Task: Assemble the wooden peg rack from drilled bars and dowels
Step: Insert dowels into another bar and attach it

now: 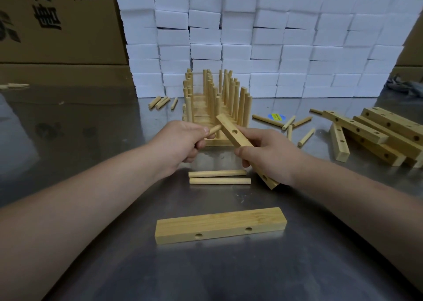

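The scene was lit evenly and fairly brightly by diffuse light, seemingly from above. Only soft, faint shadows were cast on the desk (pixel 297 266) beneath the fingers (pixel 202 130). Beyond the fingers, the white blocks (pixel 274 37) were rendered almost washed out, and their pale glare was mirrored in the metal surface. Left of the fingers, the cardboard box (pixel 57 25) was left dimmer. The dowel (pixel 214 129) and drilled bar (pixel 233 132) were shown sharp. Near the frame's edges, the forearms (pixel 68 209) were stretched and lines were bowed.

Bench (pixel 229 273): single bar (pixel 220 226) nearest front; two dowels (pixel 219 181) side by side behind it; pegged racks (pixel 212 108) further back, centre. Bar pile (pixel 357 127) right; loose dowels (pixel 267 120) between racks and pile. Block wall (pixel 251 37) behind.
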The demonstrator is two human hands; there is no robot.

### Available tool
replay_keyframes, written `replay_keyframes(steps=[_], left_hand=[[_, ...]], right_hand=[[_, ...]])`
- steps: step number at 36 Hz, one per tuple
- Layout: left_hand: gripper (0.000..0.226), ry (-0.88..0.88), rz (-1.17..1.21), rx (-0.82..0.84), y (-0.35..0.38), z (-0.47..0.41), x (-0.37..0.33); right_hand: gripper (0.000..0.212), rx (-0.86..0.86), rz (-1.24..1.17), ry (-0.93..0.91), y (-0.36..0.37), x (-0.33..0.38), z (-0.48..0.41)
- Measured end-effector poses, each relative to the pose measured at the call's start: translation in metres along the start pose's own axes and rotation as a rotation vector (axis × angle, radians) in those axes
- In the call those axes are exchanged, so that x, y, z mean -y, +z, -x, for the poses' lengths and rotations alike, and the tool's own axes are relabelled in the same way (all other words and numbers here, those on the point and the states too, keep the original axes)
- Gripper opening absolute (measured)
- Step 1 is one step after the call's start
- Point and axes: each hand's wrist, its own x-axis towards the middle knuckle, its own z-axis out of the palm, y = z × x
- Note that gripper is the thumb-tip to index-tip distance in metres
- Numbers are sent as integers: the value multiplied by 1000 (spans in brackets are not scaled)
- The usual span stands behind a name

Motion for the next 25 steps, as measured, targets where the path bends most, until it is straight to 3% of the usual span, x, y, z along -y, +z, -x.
replay_keyframes(steps=[3,8,10,12,14,16,18,20,25], left_hand=[[26,-9,-31,-75,0,-1,-3],[61,-229,417,-7,-5,-3,-7],[63,-265,430,44,-5,-4,-5],[52,-229,257,55,0,-3,-5],[33,-124,-93,60,5,0,-7],[19,6,-470,140,8,3,-8],[11,52,-698,265,7,6,-9],[6,48,-826,352,6,8,-12],[8,61,-905,359,4,9,-17]], right_hand=[[35,-34,-114,22,3,-4,-2],[24,-120,-358,89,-1,-10,-6],[22,-129,-445,114,-4,-11,-7],[21,-117,-491,121,-5,-12,-7],[21,-120,-513,135,-6,-13,-7],[24,-130,-527,165,-6,-15,-8],[28,-133,-565,199,-7,-15,-9],[31,-133,-606,214,-7,-15,-10],[29,-148,-565,213,-6,-16,-11]])
